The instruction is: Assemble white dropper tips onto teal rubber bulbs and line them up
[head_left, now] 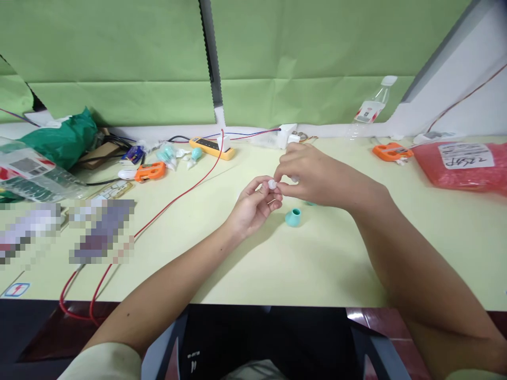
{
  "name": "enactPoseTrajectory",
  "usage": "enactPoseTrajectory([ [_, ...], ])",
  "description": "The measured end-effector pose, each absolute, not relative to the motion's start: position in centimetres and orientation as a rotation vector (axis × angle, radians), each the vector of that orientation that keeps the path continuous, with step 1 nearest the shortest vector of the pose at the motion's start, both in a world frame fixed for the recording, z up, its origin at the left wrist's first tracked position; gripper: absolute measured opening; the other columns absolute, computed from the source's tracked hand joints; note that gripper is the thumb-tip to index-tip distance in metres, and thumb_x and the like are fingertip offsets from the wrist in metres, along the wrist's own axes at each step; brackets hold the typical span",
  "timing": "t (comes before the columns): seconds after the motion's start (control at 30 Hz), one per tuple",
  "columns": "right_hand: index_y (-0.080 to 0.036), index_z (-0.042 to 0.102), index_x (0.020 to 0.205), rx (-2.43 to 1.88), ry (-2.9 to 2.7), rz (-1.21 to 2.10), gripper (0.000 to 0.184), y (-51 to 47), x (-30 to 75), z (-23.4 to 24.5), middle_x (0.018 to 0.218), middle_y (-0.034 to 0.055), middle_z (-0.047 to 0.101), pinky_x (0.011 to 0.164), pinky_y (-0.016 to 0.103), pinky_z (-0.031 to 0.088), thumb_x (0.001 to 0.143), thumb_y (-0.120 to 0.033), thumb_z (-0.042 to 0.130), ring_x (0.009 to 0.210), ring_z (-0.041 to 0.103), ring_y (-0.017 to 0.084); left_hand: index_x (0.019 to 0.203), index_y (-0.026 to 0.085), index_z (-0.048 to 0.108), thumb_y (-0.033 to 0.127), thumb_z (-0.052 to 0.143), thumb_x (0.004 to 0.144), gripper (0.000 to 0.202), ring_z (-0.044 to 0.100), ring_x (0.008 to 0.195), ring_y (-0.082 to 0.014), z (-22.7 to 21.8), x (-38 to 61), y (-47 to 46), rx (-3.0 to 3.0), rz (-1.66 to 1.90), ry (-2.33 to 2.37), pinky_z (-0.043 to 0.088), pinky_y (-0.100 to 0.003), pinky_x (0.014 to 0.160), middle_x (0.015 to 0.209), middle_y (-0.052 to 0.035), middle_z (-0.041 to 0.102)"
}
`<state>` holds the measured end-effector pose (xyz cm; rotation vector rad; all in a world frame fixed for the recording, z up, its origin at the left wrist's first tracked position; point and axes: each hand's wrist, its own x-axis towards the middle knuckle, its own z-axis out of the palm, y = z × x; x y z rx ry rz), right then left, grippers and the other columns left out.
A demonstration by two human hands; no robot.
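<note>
Both my hands meet above the middle of the pale yellow table [301, 264]. My left hand [253, 207] is curled with its fingertips pinching a small white round part [272, 184]. My right hand [312, 177] comes in from the right and its fingertips pinch at the same white part; something small and white also shows under its fingers, too hidden to name. A small teal cone-shaped cap [293, 217] stands on the table just below the hands, apart from them. A bit of another teal piece [310, 203] peeks out under my right wrist.
At the back left lie teal and white parts [174, 154], an orange tool [150, 171], a yellow power strip [212, 147] and a green bag [63, 138]. A red wire [174, 199] crosses the table. A plastic bottle [370, 108], another orange tool [391, 151] and a red bag [467, 163] sit right.
</note>
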<state>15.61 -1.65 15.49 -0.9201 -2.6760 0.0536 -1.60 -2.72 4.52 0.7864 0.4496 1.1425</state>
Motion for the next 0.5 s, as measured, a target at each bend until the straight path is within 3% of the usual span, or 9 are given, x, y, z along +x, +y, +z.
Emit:
enactPoseTrajectory([
  [0.5,-0.019,0.070,0.075,-0.891,-2.696,-0.156,0.038,-2.56,15.39,15.03,0.071,0.0096,0.061,0.080,0.040,0.032,0.101,-0.023,0.043,0.085,0.047,0.026,0.094,0.019,0.066,0.029,0.079,0.084,0.020,0.064,0.075,-0.0104,4.40,-1.47,-2.76,0.821,1.174,0.447,0.049,-0.024,0.071,0.086,-0.0012,0.066],
])
